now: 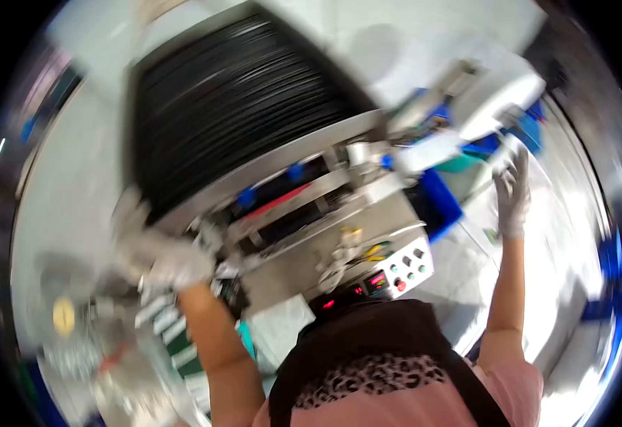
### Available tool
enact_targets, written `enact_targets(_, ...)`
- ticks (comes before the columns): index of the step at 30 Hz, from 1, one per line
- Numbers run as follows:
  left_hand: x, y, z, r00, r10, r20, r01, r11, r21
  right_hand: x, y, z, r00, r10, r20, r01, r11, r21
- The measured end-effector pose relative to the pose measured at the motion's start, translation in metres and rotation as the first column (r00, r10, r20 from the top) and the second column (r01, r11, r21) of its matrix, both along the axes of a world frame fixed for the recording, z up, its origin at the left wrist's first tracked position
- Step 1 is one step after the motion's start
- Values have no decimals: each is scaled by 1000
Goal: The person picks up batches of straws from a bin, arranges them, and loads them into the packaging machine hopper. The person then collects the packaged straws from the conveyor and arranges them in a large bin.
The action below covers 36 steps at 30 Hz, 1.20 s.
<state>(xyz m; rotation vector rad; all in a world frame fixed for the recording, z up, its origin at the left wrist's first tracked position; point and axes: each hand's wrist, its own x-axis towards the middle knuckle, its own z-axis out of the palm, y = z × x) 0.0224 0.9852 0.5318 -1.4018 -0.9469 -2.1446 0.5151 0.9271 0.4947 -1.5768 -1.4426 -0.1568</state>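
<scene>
Black ribbed bed (233, 99) beyond control panel (412, 265)

Left hand (158, 252) at bed's near-left corner — blurred, cannot tell if closed. Right hand (514, 192): fingers apart, near white housing (499, 99). Blue bin (445, 206) between bed and right hand; loose cables (338, 267) beside panel.

Left hand (160, 255) beside ridged black surface (233, 92), gloved right hand (513, 193)

Through one head-worn camera I look steeply down and forward, close above the near edge of the machine (297, 267), the wearer's apron (368, 338) filling the bottom.
</scene>
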Motion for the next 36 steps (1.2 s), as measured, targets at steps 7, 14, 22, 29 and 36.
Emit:
enact_targets(7,13,-78,-5,985,164,-55,-171,966,-194,-40,-73,-201,905,396,155,-332,885,-327)
enact_targets(14,68,-238,-187,944,-151,292,286,-60,-956,-83,-116,-308,780,575,-247,-375,113,-920)
enact_targets(22,87,-261,-233,861,-438,258,102,-349,-931,-156,-70,-226,621,693,-367,-641,180,-746)
enact_targets(29,84,-307,-223,845,-363,393,206,-458,-865,-217,-125,-193,491,769,-409,-547,-93,-832)
enact_targets(36,98,-347,-228,867,-378,323,159,-406,-900,-216,-195,-177,522,741,-424,-403,-223,-887)
